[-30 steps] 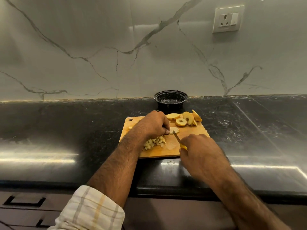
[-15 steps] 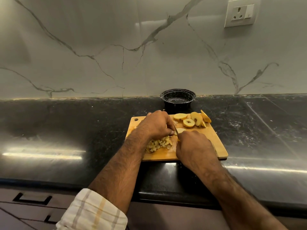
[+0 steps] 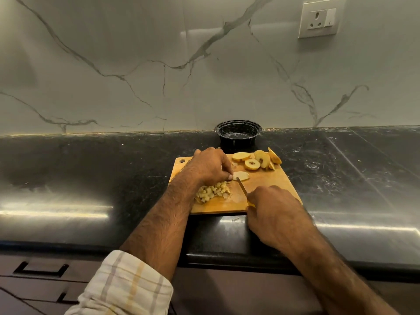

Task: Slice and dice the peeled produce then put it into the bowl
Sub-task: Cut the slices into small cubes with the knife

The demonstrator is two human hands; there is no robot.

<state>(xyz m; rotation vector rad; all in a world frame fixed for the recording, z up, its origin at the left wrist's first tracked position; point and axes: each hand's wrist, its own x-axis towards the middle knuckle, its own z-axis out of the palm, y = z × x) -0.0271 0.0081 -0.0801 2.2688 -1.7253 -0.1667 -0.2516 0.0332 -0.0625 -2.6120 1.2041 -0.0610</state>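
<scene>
Here pale diced cubes [image 3: 213,192] heap beside yellow round slices [image 3: 252,164] on board [image 3: 270,180].

Knife handle [image 3: 249,203] mostly hidden inside right hand [image 3: 273,213]; left hand [image 3: 208,165] perhaps covers slice's [image 3: 241,175] end.

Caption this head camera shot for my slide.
Left hand steadies a slice while right hand cuts with knife.

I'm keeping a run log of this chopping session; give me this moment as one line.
stage: dicing | left hand: holds slice on board | right hand: grips knife | diced pile: on board | bowl: no produce seen inside
</scene>
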